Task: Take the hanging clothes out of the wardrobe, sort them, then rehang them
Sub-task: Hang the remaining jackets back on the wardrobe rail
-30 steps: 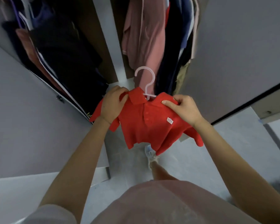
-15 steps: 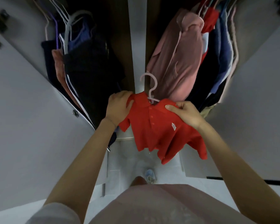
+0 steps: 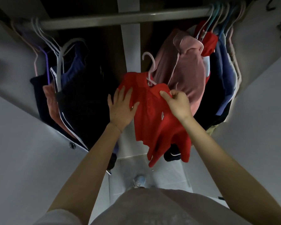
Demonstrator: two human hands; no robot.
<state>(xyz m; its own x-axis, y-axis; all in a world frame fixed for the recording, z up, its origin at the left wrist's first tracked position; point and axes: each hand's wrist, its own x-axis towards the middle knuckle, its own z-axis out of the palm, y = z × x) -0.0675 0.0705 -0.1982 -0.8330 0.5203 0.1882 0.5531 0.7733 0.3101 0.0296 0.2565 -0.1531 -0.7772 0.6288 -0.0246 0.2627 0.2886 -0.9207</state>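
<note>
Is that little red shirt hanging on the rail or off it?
Off it. Its hanger hook ends in mid-air below the rail; the right hand pinches the red shirt.

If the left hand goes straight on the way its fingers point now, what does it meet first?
Probably the red shirt: the open left hand points its spread fingers at the shirt's shoulder, just ahead. Whether they already touch the cloth, the picture does not show.

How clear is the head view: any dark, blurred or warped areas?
Head view: the black hanging clothes sink into shadow; the red polo shirt, left hand and right hand are lit and fairly sharp; wide-angle distortion splays the white wardrobe doors.
</note>
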